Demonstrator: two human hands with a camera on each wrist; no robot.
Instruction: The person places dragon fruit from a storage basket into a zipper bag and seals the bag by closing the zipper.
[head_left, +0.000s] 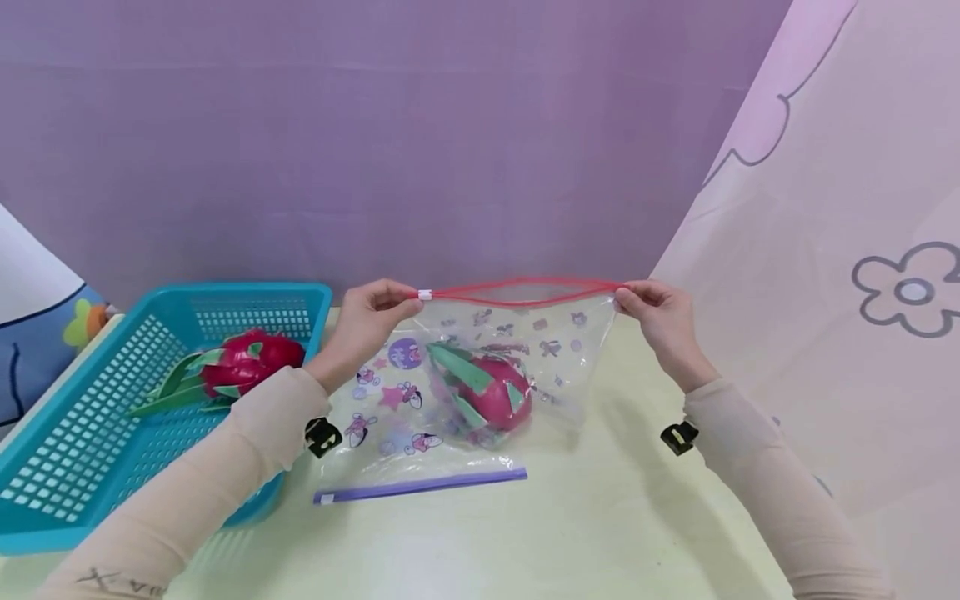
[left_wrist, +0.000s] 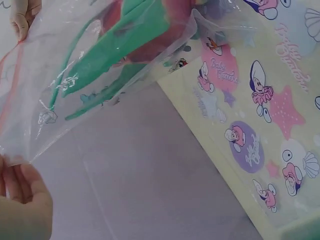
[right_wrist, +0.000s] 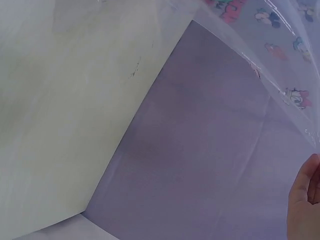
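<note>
My left hand [head_left: 369, 321] pinches one top corner of a clear zip bag [head_left: 558, 333], beside its white slider [head_left: 425, 295]. The opposite top corner is pinched by my right hand [head_left: 663, 321]. Between them the red zip edge [head_left: 525, 279] gapes a little, and the bag hangs upright above the table. Inside it, low down, is a red dragon fruit [head_left: 501, 400] with green leaves, seen through the printed plastic. In the left wrist view the dragon fruit's green leaf [left_wrist: 117, 55] presses close to the plastic.
Flat on the table [head_left: 600, 517] lies another printed zip bag [head_left: 390, 437] with a purple zip [head_left: 427, 485]. At the left stands a turquoise basket [head_left: 82, 417] holding another dragon fruit [head_left: 251, 362]. A purple curtain [head_left: 360, 150] hangs behind.
</note>
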